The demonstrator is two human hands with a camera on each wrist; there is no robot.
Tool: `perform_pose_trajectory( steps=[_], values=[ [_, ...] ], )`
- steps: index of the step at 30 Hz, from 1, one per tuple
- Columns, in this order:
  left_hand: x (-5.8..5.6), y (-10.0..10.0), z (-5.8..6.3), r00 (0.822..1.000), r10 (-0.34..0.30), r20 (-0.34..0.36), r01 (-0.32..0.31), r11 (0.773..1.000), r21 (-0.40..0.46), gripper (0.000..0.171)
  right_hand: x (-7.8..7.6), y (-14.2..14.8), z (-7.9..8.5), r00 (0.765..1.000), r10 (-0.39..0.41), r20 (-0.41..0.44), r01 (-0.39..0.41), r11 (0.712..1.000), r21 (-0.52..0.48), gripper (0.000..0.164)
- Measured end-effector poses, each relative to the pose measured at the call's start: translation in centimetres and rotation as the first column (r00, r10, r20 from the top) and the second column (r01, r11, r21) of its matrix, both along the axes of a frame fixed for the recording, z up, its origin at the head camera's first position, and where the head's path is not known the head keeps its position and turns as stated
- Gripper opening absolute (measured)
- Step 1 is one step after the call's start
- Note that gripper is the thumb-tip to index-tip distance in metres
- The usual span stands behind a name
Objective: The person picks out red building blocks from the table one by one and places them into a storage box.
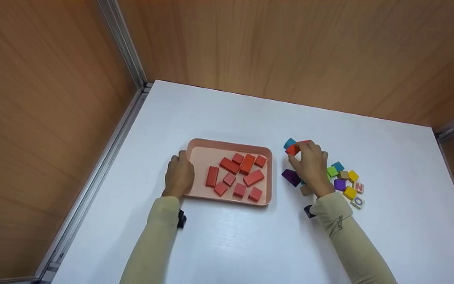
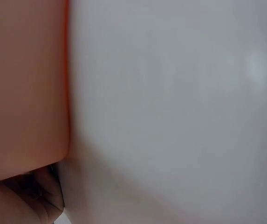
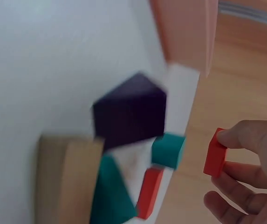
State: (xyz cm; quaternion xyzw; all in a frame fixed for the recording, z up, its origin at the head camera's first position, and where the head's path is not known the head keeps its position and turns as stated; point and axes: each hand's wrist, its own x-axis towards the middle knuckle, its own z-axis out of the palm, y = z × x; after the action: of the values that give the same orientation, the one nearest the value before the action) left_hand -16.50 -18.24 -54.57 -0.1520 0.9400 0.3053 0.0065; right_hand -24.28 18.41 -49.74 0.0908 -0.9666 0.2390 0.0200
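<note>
A pink tray lies on the white table, holding several red and pinkish-red blocks. At its left side my left hand grips the edge. In the left wrist view, the fingers show at the corner of the tray wall. To the right of the tray, my right hand pinches a red block between thumb and fingers, raised above the table. Beside it are a teal block, a second red block and a dark purple block.
Right of my right hand lies a loose group of small blocks, among them green, yellow, purple and a white letter block. A wooden block is near the right wrist. Wood-grain panels border the table.
</note>
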Motion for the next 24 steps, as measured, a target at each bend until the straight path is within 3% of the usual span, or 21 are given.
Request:
perform_pose_trajectory(
  steps=[6,13,24],
  values=[
    [0.3,-0.2,0.5,0.999,-0.023,-0.027,0.023,1.0,-0.011,0.04,2.1,-4.5,0.8,0.996,0.083,-0.036,-0.083,0.996,0.014,0.045],
    [0.2,0.1,0.8,1.0,-0.013,-0.015,0.013,1.0,0.016,0.041,4.6,-10.0,1.6,0.984,0.179,-0.022,-0.179,0.984,0.011,0.042],
    [-0.3,1.1,1.2,0.999,0.016,0.031,-0.017,0.999,0.028,0.041,7.3,-16.1,2.6,0.912,0.387,-0.134,-0.39,0.921,0.003,0.031]
  ],
)
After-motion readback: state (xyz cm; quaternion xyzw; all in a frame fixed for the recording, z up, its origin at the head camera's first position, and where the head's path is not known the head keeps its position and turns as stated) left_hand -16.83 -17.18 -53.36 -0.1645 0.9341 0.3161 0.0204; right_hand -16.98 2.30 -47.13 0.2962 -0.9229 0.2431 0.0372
